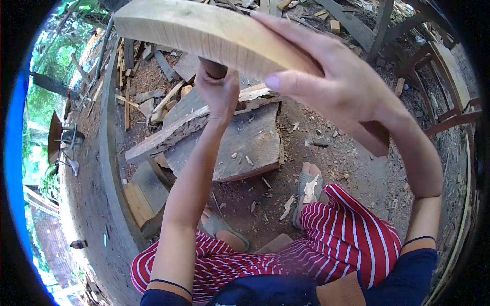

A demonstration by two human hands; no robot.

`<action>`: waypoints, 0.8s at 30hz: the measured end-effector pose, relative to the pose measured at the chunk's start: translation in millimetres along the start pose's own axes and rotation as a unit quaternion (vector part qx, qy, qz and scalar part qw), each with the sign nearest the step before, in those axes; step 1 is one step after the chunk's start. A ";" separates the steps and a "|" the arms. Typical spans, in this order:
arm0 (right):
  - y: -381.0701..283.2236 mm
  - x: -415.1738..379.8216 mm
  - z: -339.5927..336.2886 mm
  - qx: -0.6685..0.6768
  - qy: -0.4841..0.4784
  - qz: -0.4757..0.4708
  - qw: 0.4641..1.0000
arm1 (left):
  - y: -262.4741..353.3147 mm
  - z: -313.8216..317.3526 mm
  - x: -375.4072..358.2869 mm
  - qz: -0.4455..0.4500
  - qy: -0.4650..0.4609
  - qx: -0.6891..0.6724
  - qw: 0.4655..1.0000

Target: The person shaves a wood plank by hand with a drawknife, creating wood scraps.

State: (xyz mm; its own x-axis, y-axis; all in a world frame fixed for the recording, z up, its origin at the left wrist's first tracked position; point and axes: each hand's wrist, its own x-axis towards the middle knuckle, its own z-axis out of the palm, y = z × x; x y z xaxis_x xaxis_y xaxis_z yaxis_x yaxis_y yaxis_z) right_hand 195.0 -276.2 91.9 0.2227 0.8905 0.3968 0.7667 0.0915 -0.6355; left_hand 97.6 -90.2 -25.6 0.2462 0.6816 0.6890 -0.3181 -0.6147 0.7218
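A thick, curved piece of pale wood (204, 30) is raised close to the camera across the top of the view. My right hand (337, 81) grips it, thumb on the near side and fingers along its upper face. Its darker lower end shows under my right wrist. Just below the wood, my left hand (219, 97) is closed around a brown wooden handle (213, 68) whose round end shows. What the handle belongs to is hidden. Beneath my hands, a rough split length of wood (178, 130) lies across a broad chopping block (240, 148).
Wood scraps (163, 66) and chips cover the dirt beyond the block. A long grey beam (109, 127) runs along the left side. A wooden frame (444, 81) stands at the right. My sandalled feet (309, 188) rest near the block, and a wheelbarrow (56, 137) is far left.
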 end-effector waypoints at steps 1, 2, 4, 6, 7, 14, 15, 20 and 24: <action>-22.5 2.7 -14.9 0.002 0.001 0.000 1.000 | 0.3 -0.6 0.9 0.000 -0.001 0.001 1.000; -56.5 4.2 -36.1 0.004 -0.067 0.048 0.997 | -0.2 -2.4 1.9 -0.040 -0.021 0.008 0.999; -38.3 2.4 -28.3 0.088 -0.044 -0.047 0.994 | -4.5 -4.9 4.8 -0.109 -0.049 0.014 0.993; -20.1 8.3 -16.8 0.075 0.023 -0.096 0.992 | 0.6 -2.6 5.2 -0.090 -0.043 0.031 0.995; -14.1 10.3 -10.1 0.023 0.086 -0.098 0.991 | 5.0 -1.6 7.3 -0.066 -0.040 0.050 0.996; -43.0 4.8 -43.2 0.080 -0.064 0.055 0.993 | -9.4 -1.9 3.0 -0.032 -0.057 0.095 0.993; -34.2 0.7 -33.0 0.084 -0.047 -0.005 0.995 | -5.0 1.1 1.6 -0.036 -0.055 0.094 0.993; -1.5 -4.1 -0.4 -0.133 -0.044 0.042 0.989 | -6.1 3.8 -2.6 -0.011 -0.064 0.052 0.997; 16.6 -7.0 4.9 -0.042 -0.019 0.036 0.998 | -7.1 6.0 -5.4 -0.026 -0.060 0.012 0.998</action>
State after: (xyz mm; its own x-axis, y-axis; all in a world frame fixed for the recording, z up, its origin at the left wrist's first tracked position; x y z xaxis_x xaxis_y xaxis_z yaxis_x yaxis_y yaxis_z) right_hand 203.2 -278.8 75.3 0.2573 0.9094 0.3268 0.7981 -0.0093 -0.6024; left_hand 104.0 -91.9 -34.0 0.3694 0.6614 0.6527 -0.2797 -0.5907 0.7569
